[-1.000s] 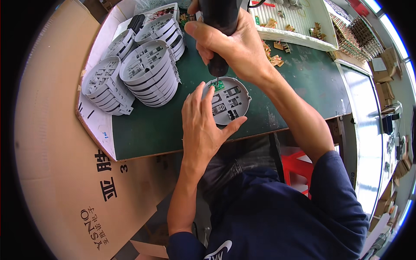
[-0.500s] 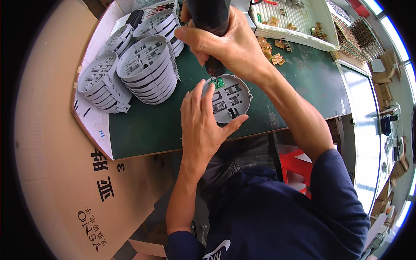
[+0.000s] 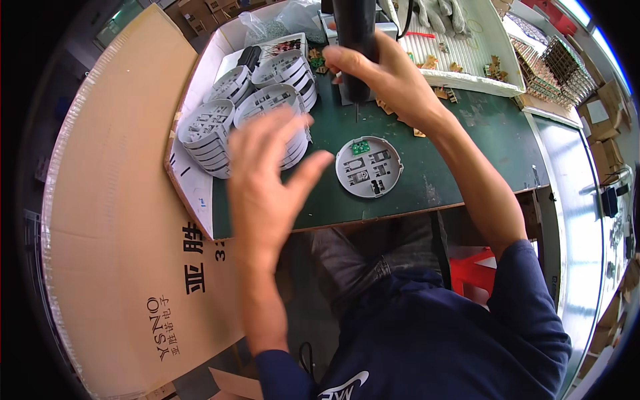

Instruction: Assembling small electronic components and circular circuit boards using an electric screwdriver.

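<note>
From here I see the right hand [image 3: 395, 77] gripping a black cylindrical electric screwdriver [image 3: 356, 41]; a round grey plastic shell [image 3: 369, 167] lies right of the blurred, spread left hand [image 3: 265, 175].

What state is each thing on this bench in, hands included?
Left hand: open, blurred, before the housing stacks; contact unclear.
Right hand: closed around the screwdriver.
Black electric screwdriver: held, bit down, clear of the housing.
Round grey housing: lying flat, open side up.
Green circuit board: inside the housing; fastening unclear.
Grey housing stacks: piled, one partly hidden.
White ribbed tray: uncovered, holding parts.
</note>
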### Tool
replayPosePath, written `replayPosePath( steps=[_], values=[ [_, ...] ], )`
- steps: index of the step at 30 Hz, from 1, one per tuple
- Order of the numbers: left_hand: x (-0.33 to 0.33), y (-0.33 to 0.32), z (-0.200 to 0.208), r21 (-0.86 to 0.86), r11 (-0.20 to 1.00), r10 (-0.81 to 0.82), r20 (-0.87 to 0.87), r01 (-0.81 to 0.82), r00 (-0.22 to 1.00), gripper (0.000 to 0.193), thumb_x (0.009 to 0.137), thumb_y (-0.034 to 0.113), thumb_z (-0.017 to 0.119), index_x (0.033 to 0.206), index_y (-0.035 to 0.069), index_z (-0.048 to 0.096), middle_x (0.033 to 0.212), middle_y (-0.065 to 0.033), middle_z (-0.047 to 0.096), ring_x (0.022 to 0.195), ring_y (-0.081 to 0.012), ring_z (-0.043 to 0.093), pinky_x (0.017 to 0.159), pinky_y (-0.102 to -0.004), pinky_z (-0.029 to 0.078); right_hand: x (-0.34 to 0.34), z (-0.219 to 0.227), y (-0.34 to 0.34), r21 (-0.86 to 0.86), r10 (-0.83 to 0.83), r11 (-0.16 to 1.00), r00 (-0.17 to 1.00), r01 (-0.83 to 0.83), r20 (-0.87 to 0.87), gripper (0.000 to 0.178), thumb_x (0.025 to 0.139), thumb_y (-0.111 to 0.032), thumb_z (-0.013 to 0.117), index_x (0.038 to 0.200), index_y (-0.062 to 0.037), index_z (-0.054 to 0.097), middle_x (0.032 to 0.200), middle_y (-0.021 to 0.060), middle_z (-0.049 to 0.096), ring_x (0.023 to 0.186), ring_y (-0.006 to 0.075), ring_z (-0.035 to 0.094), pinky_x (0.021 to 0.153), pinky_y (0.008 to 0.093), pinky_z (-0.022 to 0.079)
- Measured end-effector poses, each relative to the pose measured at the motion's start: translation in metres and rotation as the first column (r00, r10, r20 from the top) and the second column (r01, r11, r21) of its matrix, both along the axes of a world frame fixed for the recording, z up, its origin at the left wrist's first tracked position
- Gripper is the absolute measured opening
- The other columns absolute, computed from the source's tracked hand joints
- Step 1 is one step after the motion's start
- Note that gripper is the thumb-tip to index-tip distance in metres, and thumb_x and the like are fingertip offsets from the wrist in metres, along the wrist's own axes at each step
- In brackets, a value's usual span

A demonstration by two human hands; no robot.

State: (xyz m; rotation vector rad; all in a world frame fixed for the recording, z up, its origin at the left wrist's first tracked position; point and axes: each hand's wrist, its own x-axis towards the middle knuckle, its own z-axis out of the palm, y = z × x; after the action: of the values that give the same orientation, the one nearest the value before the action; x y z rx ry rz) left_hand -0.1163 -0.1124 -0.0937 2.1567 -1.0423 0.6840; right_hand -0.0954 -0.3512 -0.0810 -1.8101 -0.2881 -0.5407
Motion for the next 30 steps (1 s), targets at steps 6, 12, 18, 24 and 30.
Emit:
replayPosePath(
  steps=[6, 12, 18, 24, 30],
  values=[
    [0.111, 0.043, 0.067, 0.536, 0.843, 0.110, -0.264, 0.050, 0.958, 0.105, 0.067, 0.052, 0.092, 0.150, 0.005, 0.048, 0.156, -0.0249, 0.044, 0.150, -0.0379, 0.036, 0.121, -0.0452, 0.034, -0.079, -0.069, 0.016, -0.594, -0.212, 0.775, 0.974, 0.214, 0.075, 0.069, 0.092, -0.031, 0.077, 0.147, -0.0034, 0.046, 0.140, 0.0203, 0.056, 0.135, 0.0398, 0.050, 0.114, 0.0465, 0.040],
    [0.146, 0.013, 0.069, 0.691, 0.666, 0.235, -0.551, 0.281, 0.800, 0.114, 0.071, 0.054, 0.089, 0.154, -0.006, 0.039, 0.157, -0.0261, 0.044, 0.148, -0.0356, 0.041, 0.122, -0.0399, 0.033, -0.113, -0.122, 0.034, -0.819, -0.185, 0.542, 0.977, 0.191, 0.106, 0.068, 0.083, -0.034, 0.081, 0.142, -0.0128, 0.054, 0.154, 0.0154, 0.046, 0.148, 0.0441, 0.034, 0.116, 0.0587, 0.036],
    [0.130, 0.016, 0.072, 0.545, 0.803, 0.139, -0.566, 0.242, 0.813, 0.110, 0.068, 0.045, 0.090, 0.151, -0.008, 0.042, 0.153, -0.0266, 0.049, 0.144, -0.0339, 0.046, 0.120, -0.0390, 0.035, -0.133, -0.097, -0.008, -0.579, -0.314, 0.754, 0.944, 0.310, 0.096, 0.042, 0.086, -0.010, 0.075, 0.127, -0.0099, 0.064, 0.124, 0.0131, 0.070, 0.104, 0.0341, 0.072, 0.103, 0.0487, 0.053],
    [0.077, 0.043, 0.097, 0.141, 0.945, -0.164, -0.577, 0.296, 0.800, 0.104, 0.070, 0.033, 0.089, 0.154, -0.005, 0.040, 0.150, -0.0196, 0.051, 0.142, -0.0283, 0.046, 0.122, -0.0390, 0.030, -0.242, -0.100, -0.226, 0.352, -0.800, 0.497, 0.576, 0.793, -0.169, 0.036, 0.108, -0.032, 0.052, 0.128, -0.0044, 0.064, 0.118, 0.0086, 0.068, 0.098, 0.0179, 0.069, 0.086, 0.0343, 0.058],
    [0.022, 0.014, 0.052, 0.231, 0.855, -0.299, -0.511, 0.464, 0.806, 0.109, 0.063, 0.040, 0.092, 0.153, 0.002, 0.044, 0.153, -0.0159, 0.049, 0.141, -0.0277, 0.048, 0.119, -0.0402, 0.034, -0.434, -0.143, -0.426, -0.269, -0.973, -0.011, -0.072, 0.963, -0.218, 0.047, 0.105, -0.033, 0.051, 0.141, -0.0042, 0.057, 0.124, 0.0161, 0.069, 0.112, 0.0285, 0.067, 0.099, 0.0378, 0.051]
  ],
)
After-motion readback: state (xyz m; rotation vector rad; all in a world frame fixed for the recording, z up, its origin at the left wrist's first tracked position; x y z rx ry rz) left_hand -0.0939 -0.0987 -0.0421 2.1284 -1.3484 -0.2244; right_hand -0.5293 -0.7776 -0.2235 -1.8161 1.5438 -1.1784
